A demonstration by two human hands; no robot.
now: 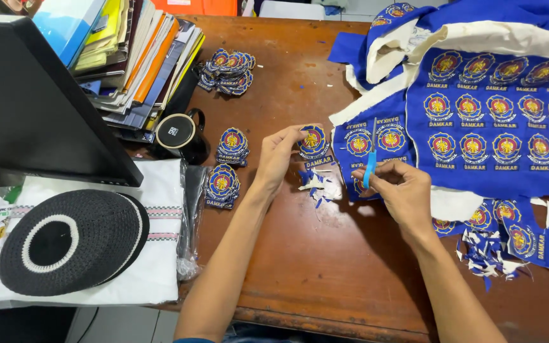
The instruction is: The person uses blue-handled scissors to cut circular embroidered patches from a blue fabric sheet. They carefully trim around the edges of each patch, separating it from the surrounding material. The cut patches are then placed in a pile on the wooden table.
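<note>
Left hand (279, 152) is pinching the round embroidered patch (313, 142) mid-frame, right hand (401, 190) is closed around the blue-handled scissors (370, 159), so I'd turn the patch, not the blades, for tidy edges.

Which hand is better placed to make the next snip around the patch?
Probably right: the right hand holds the blue-handled scissors, blades pointing up beside the patch, which the left hand pinches.
</note>
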